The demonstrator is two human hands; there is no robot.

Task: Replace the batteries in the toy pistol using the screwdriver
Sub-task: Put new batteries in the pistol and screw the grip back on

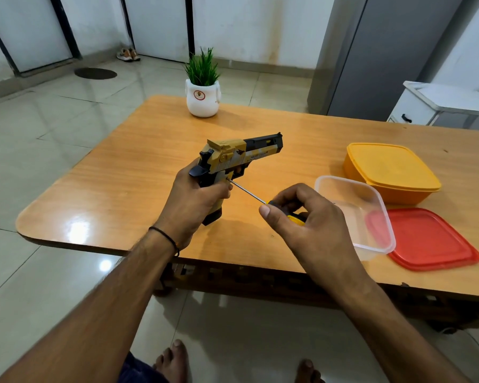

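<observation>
Left grip (197,200): wrapped round the handle of the toy pistol (233,153), holding it upright over the near-left part of the desk (116,194).
Toy pistol: yellow, grey and black, with the muzzle pointing far right. The butt sits low over the desk; contact cannot be told.
Right grip (310,219): thumb and fingers pinch the black-and-yellow handle of the screwdriver (248,193), just right of the pistol.
Screwdriver: the thin shaft slants up and left, its tip meeting the pistol's side just above the left fingers.
Clear tub (382,205): open, just right of the right grip, its near corner close to the desk's near edge.
Red lid (437,244): flat, rightmost, showing through the tub's right side, with its near corner by the near edge.
Yellow box (390,170): lidded, just beyond the tub.
Plant pot (202,102): white, by the far edge, well apart from the pistol.
Open room: bare desk from the left grip to the rounded near-left corner, and between pistol and pot.
</observation>
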